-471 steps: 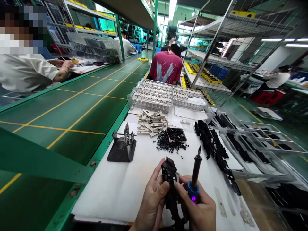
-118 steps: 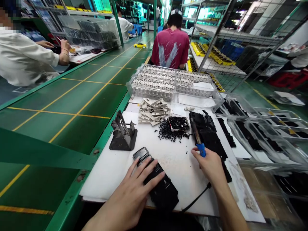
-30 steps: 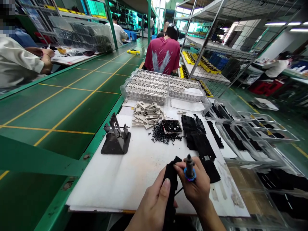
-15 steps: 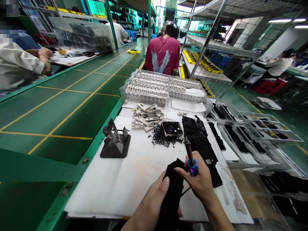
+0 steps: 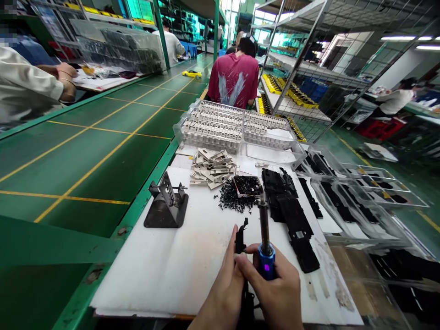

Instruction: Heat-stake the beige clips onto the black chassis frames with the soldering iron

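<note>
A thin black plastic panel point(image 5: 241, 236) stands edge-on in my left hand point(image 5: 223, 286), whose fingers are closed around it. My right hand point(image 5: 280, 286) grips a soldering iron point(image 5: 267, 260) by its blue handle, where a small purple display glows. The iron's metal shaft points up and away, above the white table. The thumb and forefinger of my right hand meet the panel beside my left thumb; whether they pinch anything small is hidden. Ahead lie loose small black pieces point(image 5: 233, 197) around an open box point(image 5: 248, 187). More black panels point(image 5: 297, 224) lie stacked to the right.
An iron stand point(image 5: 167, 208) sits at the left of the white tabletop point(image 5: 165, 270). Beige parts point(image 5: 213, 169) are heaped behind, before clear trays point(image 5: 209, 133) of similar parts. Trays with black pieces point(image 5: 340, 201) line the right. A green conveyor point(image 5: 113, 137) runs left; a person point(image 5: 233, 78) sits ahead.
The black panel has turned from showing its broad face to edge-on and come lower. My right hand, with the soldering iron, has moved down and slightly left, closer to my left hand.
</note>
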A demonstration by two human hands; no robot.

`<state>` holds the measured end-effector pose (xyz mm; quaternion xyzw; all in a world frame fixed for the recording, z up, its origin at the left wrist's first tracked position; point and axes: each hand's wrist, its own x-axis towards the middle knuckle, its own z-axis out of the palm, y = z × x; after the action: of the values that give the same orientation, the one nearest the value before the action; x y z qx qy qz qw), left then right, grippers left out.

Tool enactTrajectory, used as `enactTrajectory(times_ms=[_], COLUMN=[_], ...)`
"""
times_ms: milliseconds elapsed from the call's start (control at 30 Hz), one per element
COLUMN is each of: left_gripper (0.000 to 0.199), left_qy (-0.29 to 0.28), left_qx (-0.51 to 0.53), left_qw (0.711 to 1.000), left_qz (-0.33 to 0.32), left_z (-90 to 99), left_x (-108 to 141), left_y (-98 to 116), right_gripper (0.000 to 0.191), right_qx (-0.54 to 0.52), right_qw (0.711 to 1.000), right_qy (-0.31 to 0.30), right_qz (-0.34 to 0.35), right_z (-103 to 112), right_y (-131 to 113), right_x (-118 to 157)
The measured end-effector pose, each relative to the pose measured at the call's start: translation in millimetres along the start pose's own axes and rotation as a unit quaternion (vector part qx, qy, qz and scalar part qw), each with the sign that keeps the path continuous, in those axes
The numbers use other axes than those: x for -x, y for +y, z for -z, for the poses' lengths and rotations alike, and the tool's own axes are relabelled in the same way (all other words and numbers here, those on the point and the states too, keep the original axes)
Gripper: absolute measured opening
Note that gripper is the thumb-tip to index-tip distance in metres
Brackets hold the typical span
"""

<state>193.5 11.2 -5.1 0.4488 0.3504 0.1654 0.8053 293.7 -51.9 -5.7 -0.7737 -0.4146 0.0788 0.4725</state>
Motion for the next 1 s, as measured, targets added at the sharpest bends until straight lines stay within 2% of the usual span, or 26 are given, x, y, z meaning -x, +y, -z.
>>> enactTrajectory(times_ms=[133, 233, 300, 367, 433, 500, 600, 733, 867, 1000], left_gripper=[0.101, 0.128, 0.133, 0.122, 0.096, 0.068, 0.045, 0.036, 0.035, 0.033], left_qy=[-0.019, -0.016, -0.021, -0.032, -0.010, 0.019, -0.007, -0.040, -0.017, -0.013], left_qx=[-0.033, -0.055, -0.047, 0.010, 0.098, 0.163, 0.176, 0.143, 0.132, 0.119], left_qw=[0.997, 0.996, 0.997, 0.999, 0.995, 0.986, 0.983, 0.988, 0.990, 0.992], left_qz=[0.063, 0.074, 0.058, 0.023, -0.001, 0.014, 0.056, 0.049, 0.038, 0.043], left_z=[3.5, 10.3, 16.6, 22.8, 28.0, 32.3, 38.3, 43.0, 41.7, 40.6], left_x=[0.4, 3.0, 5.2, 6.3, 5.3, 2.2, -3.3, -5.7, -3.1, -1.3], left_y=[-2.2, -9.2, -14.4, -17.5, -16.8, -12.8, -4.8, 0.7, 1.6, 3.2], right_gripper=[0.019, 0.015, 0.015, 0.014, 0.012, 0.013, 0.016, 0.016, 0.015, 0.016], right_qx=[0.022, 0.038, 0.049, 0.050, 0.035, 0.002, -0.060, -0.090, -0.103, -0.127], right_qw=[0.999, 0.998, 0.996, 0.996, 0.997, 0.999, 0.997, 0.992, 0.993, 0.988], right_qy=[0.016, 0.010, 0.011, 0.011, -0.003, -0.018, -0.043, -0.084, -0.062, -0.084], right_qz=[0.030, 0.058, 0.070, 0.076, 0.073, 0.051, 0.017, 0.021, 0.002, -0.017], right_z=[-0.9, 2.0, 4.2, 5.8, 6.5, 6.3, 5.8, 8.4, 12.3, 13.4], right_y=[-7.7, -13.8, -15.9, -16.2, -15.4, -14.7, -14.4, -12.9, -6.5, -3.6], right_x=[-4.4, -6.1, -5.2, -2.9, 0.1, 3.5, 8.2, 11.8, 13.1, 14.6])
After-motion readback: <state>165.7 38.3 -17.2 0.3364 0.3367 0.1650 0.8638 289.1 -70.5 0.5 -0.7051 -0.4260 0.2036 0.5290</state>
